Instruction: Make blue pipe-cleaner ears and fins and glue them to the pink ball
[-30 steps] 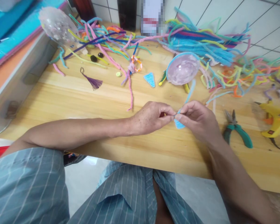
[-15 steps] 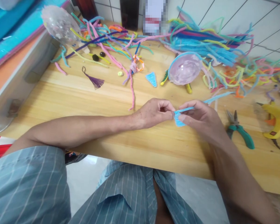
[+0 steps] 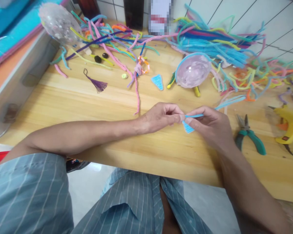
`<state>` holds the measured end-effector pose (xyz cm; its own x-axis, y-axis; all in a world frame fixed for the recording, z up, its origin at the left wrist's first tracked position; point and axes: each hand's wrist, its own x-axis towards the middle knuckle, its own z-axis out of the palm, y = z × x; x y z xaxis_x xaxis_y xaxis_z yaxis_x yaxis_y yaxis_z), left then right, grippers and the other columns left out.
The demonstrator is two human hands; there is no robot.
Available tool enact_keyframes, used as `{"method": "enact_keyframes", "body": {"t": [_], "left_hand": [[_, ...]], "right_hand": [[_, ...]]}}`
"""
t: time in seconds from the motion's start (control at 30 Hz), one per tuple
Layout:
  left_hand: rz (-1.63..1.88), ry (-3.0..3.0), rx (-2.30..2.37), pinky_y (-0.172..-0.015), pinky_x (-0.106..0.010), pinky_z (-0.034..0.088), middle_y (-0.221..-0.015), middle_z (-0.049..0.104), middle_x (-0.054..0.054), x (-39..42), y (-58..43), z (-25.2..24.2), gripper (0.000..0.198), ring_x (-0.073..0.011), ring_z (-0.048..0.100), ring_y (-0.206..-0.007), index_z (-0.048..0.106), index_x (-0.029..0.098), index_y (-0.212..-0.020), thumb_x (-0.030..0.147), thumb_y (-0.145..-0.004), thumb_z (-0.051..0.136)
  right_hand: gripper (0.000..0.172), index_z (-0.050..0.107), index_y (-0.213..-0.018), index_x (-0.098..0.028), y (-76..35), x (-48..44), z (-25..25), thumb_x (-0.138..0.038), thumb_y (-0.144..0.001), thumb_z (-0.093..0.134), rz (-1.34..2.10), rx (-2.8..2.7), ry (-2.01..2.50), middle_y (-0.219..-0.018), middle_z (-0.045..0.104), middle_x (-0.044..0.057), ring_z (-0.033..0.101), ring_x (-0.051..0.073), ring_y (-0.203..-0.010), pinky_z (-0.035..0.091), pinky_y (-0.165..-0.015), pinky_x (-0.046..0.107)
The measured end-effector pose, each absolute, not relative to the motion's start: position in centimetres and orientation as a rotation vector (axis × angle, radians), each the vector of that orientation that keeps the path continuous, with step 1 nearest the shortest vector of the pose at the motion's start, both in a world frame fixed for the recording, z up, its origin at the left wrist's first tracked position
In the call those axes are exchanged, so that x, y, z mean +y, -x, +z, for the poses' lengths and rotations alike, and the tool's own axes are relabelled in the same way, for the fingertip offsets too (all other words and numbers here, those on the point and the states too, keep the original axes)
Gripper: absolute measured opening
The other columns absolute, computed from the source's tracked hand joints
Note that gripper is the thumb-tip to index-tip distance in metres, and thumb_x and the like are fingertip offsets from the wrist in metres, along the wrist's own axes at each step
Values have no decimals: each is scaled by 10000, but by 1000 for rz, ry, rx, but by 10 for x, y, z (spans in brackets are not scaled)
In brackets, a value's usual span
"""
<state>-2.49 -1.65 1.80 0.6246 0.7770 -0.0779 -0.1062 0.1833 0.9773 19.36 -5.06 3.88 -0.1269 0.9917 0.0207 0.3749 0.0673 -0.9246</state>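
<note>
Both my hands meet over the middle of the wooden table. My left hand pinches one edge of a small light-blue folded pipe-cleaner piece. My right hand pinches the same piece from the right, fingers closed. The loose blue tail of the pipe cleaner runs out to the right past my right hand. A finished blue fan-shaped piece lies further back, beside a clear pinkish ball ringed with a blue pipe cleaner.
Green-handled pliers and a yellow glue gun lie at the right. Heaps of coloured pipe cleaners cover the far side. A purple tassel, another clear ball and dark bottles stand at the back.
The blue tail swung from pointing up and away to lying out to the right. My hands stayed together, working the folded piece.
</note>
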Motion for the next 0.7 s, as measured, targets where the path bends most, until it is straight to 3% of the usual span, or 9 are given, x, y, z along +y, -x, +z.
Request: {"method": "enact_keyframes", "body": {"t": [0.27,0.43,0.57,0.7], "left_hand": [[768,-1220,691,-696,-246,417,-762,635,18,-15,25,17,377,-91,525,-726,696,136,-824,466,-810,879],[817,-1258,664,-693,-246,418,-775,639,9,-15,24,14,409,-95,533,-736,700,133,-836,505,-842,870],[848,-1306,676,-679,-245,414,-765,650,8,-16,24,14,452,-91,527,-717,736,127,-872,564,-875,850],[814,-1255,671,-664,-244,456,-868,759,-32,-16,23,15,529,-112,617,-741,759,137,-1043,628,-869,848]], "right_hand": [[267,815,-959,-301,-196,-47,37,-473,-806,949,1178,-1544,1304,-789,796,-17,724,174,-669,607,-597,309],[230,829,-898,-305,-205,-42,28,-516,-845,903,1169,-1449,1333,-795,793,-20,702,170,-666,584,-610,311],[175,830,-864,-287,-203,-43,28,-441,-828,904,1124,-1392,1363,-768,788,-28,693,153,-652,578,-610,295],[16,832,-845,-310,-194,-49,37,-304,-845,847,877,-1467,1347,-745,800,-28,718,168,-640,595,-602,311]]}}
